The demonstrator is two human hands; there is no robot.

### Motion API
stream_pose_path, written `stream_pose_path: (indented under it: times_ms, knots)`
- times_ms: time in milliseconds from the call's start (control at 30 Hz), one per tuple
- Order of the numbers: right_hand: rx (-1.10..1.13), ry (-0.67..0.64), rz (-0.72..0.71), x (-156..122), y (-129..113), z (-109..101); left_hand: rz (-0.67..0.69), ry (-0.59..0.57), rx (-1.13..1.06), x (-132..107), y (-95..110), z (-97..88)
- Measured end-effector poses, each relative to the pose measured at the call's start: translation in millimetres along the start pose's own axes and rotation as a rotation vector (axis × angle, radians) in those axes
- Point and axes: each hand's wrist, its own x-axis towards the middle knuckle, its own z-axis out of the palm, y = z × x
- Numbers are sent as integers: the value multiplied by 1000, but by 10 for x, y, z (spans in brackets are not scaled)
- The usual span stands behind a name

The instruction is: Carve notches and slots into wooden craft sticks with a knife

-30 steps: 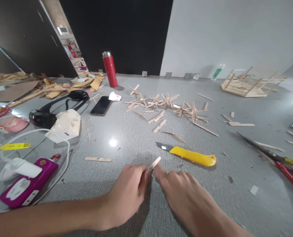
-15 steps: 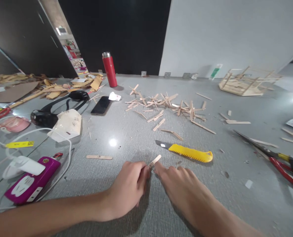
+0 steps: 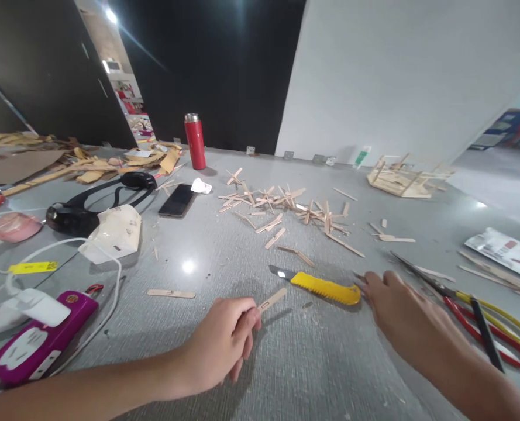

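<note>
1. Wooden stick (image 3: 272,299) pointed forward out of the left hand (image 3: 224,345), above the bare grey table (image 3: 312,362), with free room ahead of it and to its right.
2. The left hand was closed, its fingers pinching the near end of the stick.
3. The right hand (image 3: 402,313) was loosely open and held nothing. Its fingertips were just beside the rear end of the yellow knife (image 3: 325,286), and a red-handled tool (image 3: 417,272) lay close on its right.
</note>
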Motion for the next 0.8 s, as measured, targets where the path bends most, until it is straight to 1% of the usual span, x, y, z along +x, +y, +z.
stream_pose_path:
  times_ms: [67, 100, 200, 267, 400, 433, 467, 533, 633, 700, 800]
  knots:
    - [-44, -16, -8, 53, -101, 80, 8, -6, -16, 3, -6, -5]
    - [-39, -37, -37, 84, -166, 121, 13, -8, -20, 2, -10, -8]
    - [39, -140, -164, 158, -337, 217, 19, -20, -18, -8, -22, -19]
    - [68, -174, -176, 147, -404, 227, 12, -22, -8, -13, -22, -22]
    - [86, -130, -58, -51, -535, 133, -7, -4, 30, -9, -2, -17]
    - [109, -131, -25, -119, -586, 104, 2, 4, 59, -6, 4, -16]
    - [166, -160, 8, -184, -643, 79, 14, 13, 91, -4, 9, -15]
    - [243, -184, -31, -294, -758, 49, 31, 36, 151, -3, 15, -13]
    - [252, -172, -138, -386, -872, 54, 26, 45, 190, -7, 16, -10]
    - [231, -188, -172, -414, -895, 81, 23, 41, 204, -7, 18, -6]
    - [206, -252, -188, -447, -889, 130, 27, 50, 224, 0, 29, 1]
